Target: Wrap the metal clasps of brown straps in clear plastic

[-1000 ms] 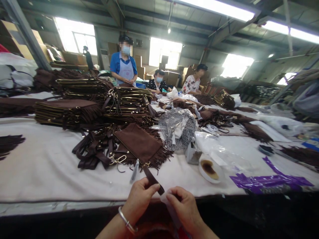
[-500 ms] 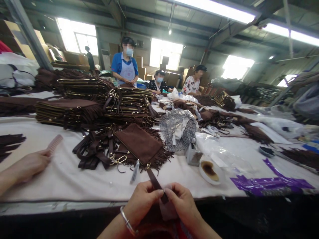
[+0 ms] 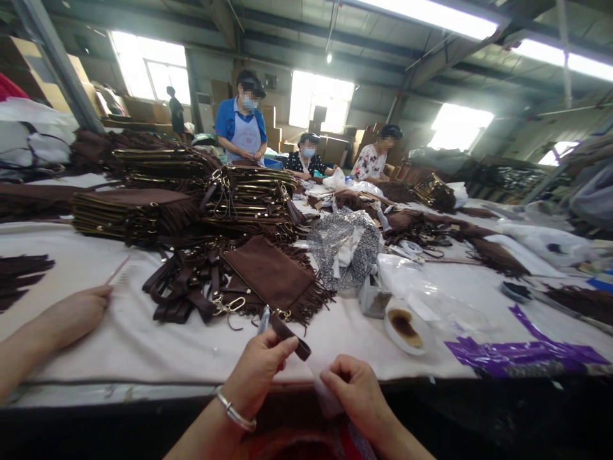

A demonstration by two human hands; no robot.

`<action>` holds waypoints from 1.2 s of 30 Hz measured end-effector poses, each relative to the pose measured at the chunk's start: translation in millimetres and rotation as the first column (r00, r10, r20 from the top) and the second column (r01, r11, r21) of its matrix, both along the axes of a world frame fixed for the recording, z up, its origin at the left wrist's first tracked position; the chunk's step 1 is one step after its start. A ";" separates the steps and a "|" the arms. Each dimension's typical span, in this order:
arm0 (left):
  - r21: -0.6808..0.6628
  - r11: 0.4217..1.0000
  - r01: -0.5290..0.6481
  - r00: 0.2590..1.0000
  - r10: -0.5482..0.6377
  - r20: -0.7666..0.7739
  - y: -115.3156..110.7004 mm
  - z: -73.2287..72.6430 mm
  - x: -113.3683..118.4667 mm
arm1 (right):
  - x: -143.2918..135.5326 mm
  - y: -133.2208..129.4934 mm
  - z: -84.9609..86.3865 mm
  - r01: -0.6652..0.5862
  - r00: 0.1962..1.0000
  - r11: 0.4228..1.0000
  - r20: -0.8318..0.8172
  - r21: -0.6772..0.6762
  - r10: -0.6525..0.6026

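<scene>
A dark brown wrist strap [image 3: 290, 333] is pinched in my left hand [image 3: 256, 368], its loop bent over toward the right. The strap joins by a gold clasp to a brown fringed pouch [image 3: 268, 271] lying flat on the table. My right hand [image 3: 357, 390] is closed on a thin whitish sheet [image 3: 327, 391] that hangs below its fingers, apart from the strap. A grey tassel [image 3: 264, 321] lies just beyond my left hand. Coiled brown straps [image 3: 184, 287] with gold hooks rest left of the pouch.
Stacked brown pouches [image 3: 244, 201] stand behind. At right are a roll of tape [image 3: 405, 327], bubble wrap [image 3: 342, 246] and a purple plastic wrapper [image 3: 527, 348]. At left, a co-worker's hand [image 3: 81, 316] holds a comb [image 3: 117, 275]. Several people work across the table.
My hands have come apart. The left has moved left and up with the strap, whose end now curls over; the right has drawn slightly away with the whitish sheet. The co-worker's comb has turned.
</scene>
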State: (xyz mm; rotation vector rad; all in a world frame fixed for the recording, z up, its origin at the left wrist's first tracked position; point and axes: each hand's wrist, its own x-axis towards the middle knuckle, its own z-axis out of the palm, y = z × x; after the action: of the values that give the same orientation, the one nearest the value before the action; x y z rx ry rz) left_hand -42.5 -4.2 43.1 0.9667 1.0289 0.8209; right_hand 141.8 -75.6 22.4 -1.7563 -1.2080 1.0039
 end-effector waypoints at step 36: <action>0.162 0.957 0.239 0.962 -0.211 -0.171 -11.7 -3.8 12.4 | -7.7 1.0 8.1 -0.170 0.983 0.977 -0.042 0.130 0.177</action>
State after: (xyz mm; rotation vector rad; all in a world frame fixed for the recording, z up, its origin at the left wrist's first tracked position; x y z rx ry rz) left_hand -30.1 -15.9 39.3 1.2945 0.9627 0.6655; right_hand 134.2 -74.6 30.5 -1.5379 -1.3784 1.0442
